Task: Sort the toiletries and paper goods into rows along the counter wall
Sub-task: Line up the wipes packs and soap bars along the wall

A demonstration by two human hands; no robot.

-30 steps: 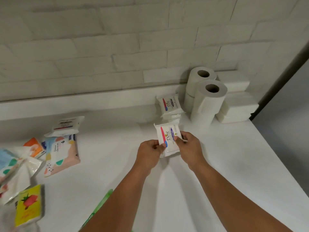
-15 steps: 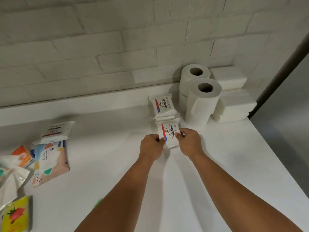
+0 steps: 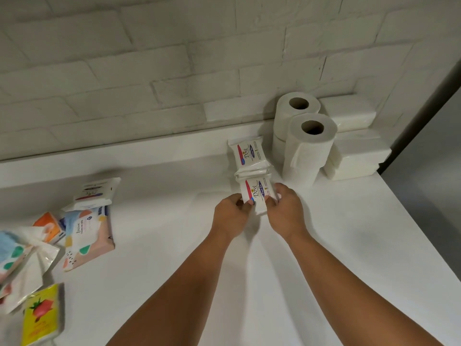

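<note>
dove pack (image 3: 255,193) pinched at near corners by left hand (image 3: 232,214) and right hand (image 3: 287,212), on the counter (image 3: 349,245) just before a second dove pack (image 3: 247,153) by the wall (image 3: 174,71), toilet rolls (image 3: 309,148) beside. well apart from loose packets (image 3: 87,233) at left, some cut off; near end hidden under fingers (image 3: 270,200).

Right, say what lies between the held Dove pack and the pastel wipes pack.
Head view: beyond the left hand on the Dove pack, only bare counter until the pastel wipes pack.
</note>
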